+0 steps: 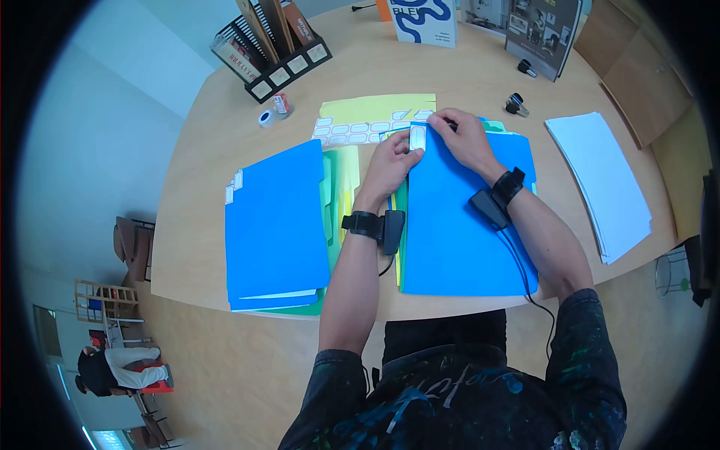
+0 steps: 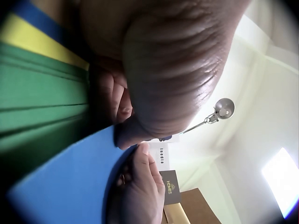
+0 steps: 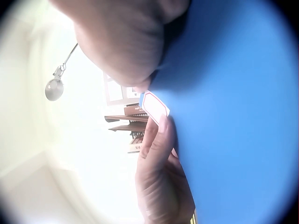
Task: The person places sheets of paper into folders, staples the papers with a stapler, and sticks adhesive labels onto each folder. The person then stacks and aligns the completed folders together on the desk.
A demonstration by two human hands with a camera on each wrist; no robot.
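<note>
A blue file folder [image 1: 472, 232] lies on top of a stack with green and yellow folders, in front of the person. On its tab sits a white label with a red border [image 1: 418, 139], seen close up in the right wrist view. My left hand [image 1: 388, 169] pinches the tab's left side, thumb over the label's edge and fingers behind. With thumb and curled fingers, my right hand [image 1: 465, 139] grips the folder's top edge just right of the label. In the left wrist view, the blue folder [image 2: 70, 177] tilts up above the green ones.
Left of the hands lies another stack topped by a blue folder [image 1: 277, 225] with labels. Behind are label sheets [image 1: 360, 131], a tape roll [image 1: 265, 118], a small box [image 1: 281, 103] and a black file organizer [image 1: 289, 71]. White paper [image 1: 600, 184] and black clips [image 1: 515, 104] are at right.
</note>
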